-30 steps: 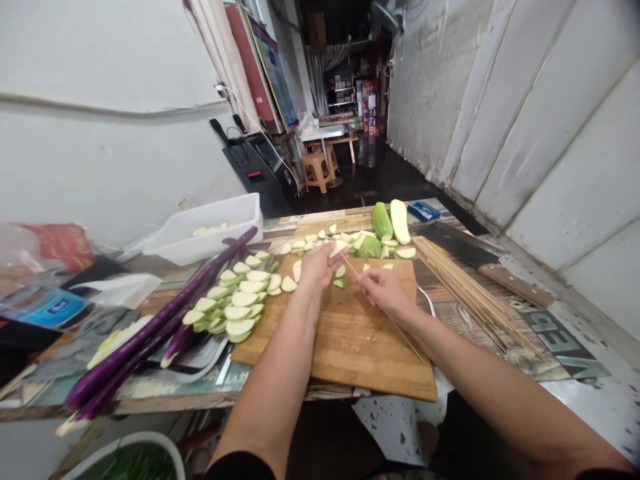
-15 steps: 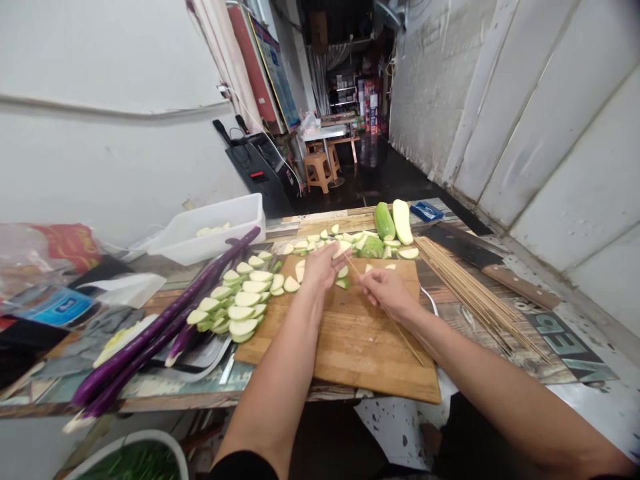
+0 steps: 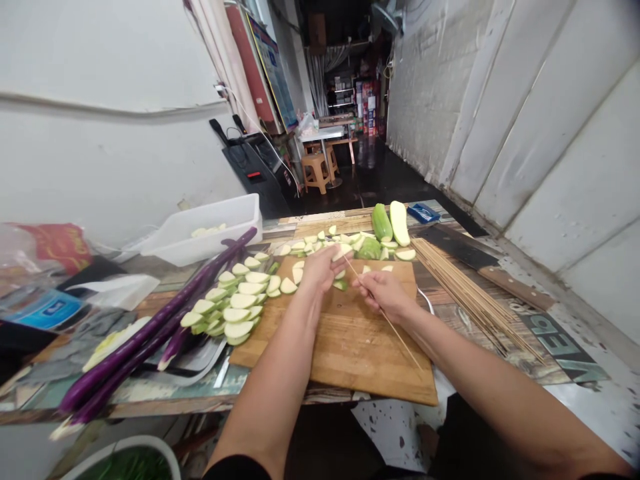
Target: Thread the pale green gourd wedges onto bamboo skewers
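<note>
My left hand is closed on a pale green-edged zucchini slice above the far part of the wooden cutting board. Pinched in my right hand is a thin bamboo skewer, slanting across the board. Its upper end reaches the slice; whether it has gone in, I cannot tell. Loose zucchini pieces lie around the board's far and left sides. Many cut slices are heaped in rows at the left. Two larger zucchini pieces, one green side up and one cut side up, rest at the back.
A bundle of bamboo skewers and a cleaver lie to the right. Long purple eggplants stretch along the left, beside a white plastic bin. Below the table's front edge stands a tub of greens.
My right hand has moved slightly toward my left hand along with the skewer. The whole view has shifted a little; my left hand still holds the slice.
</note>
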`<state>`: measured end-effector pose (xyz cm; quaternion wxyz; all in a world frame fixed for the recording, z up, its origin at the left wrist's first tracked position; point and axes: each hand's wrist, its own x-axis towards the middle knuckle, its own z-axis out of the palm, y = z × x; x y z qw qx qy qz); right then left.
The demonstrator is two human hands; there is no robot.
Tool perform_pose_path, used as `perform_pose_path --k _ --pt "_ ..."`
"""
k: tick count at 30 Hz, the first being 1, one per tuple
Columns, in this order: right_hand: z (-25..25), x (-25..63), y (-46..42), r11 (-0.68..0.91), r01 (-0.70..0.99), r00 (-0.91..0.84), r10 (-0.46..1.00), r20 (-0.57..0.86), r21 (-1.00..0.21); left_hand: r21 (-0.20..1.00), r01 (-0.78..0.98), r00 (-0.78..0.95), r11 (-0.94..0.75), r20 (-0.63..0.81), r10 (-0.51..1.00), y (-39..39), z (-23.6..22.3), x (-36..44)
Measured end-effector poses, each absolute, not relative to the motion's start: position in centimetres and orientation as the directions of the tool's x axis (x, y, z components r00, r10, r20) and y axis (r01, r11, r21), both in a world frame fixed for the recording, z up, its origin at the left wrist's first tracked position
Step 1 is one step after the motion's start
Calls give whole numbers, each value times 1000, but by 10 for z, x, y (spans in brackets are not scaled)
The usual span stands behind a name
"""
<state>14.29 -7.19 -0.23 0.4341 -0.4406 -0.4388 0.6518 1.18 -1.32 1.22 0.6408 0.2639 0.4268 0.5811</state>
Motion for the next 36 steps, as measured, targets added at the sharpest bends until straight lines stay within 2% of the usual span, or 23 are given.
perform_pose_path --k 5,16,29,32,36 --pt "-2 144 -71 -245 -211 -234 952 -194 -946 842 -500 -39 205 -258 965 -14 12 13" --pt "1 144 -73 -141 -101 -94 987 -132 -985 828 -514 -15 224 -269 963 -16 14 18" --pt "-4 147 -68 -292 -296 -296 933 -203 -910 813 -534 -14 232 -282 959 -15 11 19" --pt "-4 147 -67 -222 -237 -230 959 -167 -946 813 -532 -15 236 -288 958 -16 12 20" --pt "-4 147 -68 -72 -55 -93 993 -66 -996 810 -529 -10 253 -304 953 -18 14 23"
